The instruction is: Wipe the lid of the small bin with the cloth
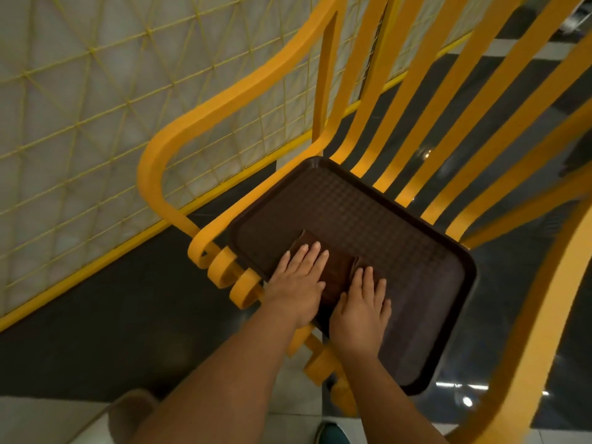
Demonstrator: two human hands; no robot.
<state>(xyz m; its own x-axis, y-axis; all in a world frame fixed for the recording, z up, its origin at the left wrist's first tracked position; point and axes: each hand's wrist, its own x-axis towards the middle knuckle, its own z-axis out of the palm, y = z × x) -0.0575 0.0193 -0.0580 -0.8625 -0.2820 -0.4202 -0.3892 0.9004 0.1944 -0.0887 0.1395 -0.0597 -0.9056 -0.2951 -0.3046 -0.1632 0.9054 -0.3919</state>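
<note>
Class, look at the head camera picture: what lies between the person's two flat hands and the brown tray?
In the head view, a folded brown cloth lies under both hands, left and right, on the tray.

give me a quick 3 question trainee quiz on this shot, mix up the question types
1. True or false: both hands press flat on the cloth.
2. The cloth lies on: A) the floor B) the brown tray C) a bin lid.
3. What colour is the slatted frame under the tray?

Key: 1 true: left hand and right hand lie flat, fingers straight. 2 B. 3 yellow.
</note>
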